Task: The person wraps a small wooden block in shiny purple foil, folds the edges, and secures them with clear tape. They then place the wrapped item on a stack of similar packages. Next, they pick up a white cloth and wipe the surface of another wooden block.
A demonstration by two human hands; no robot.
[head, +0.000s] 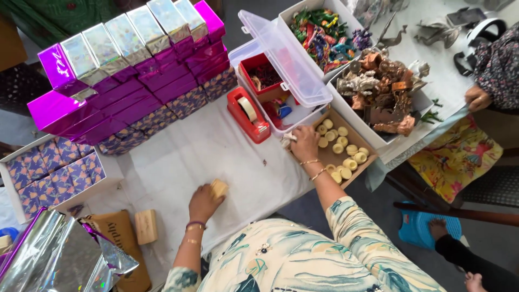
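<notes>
Low and centre in the frame, the small pale wooden block [219,187] sits on the white table cover [184,157], and the left hand [204,202] is curled around it, fingers closed on its near side. Up and to the right, the right hand [304,143] reaches to the corner of the shallow cardboard box [330,157], fingers pinched together on a small white piece [288,138] — just what it is, I cannot tell. That box holds round cream-coloured discs [346,154], scattered loosely. Just left of it stands the red tape dispenser [247,114], touching the clear plastic container [281,70] with its lid propped open. Further right, a white tray of metal figurines [381,86]; above centre, another tray of colourful figures [321,32]. Upper left — a stack of shiny purple gift boxes [130,75]. At the lower left, a second wooden block [146,226] lies beside crumpled silver foil wrap [59,257]. At the right edge, another person's hand [478,98] rests on the far table.
</notes>
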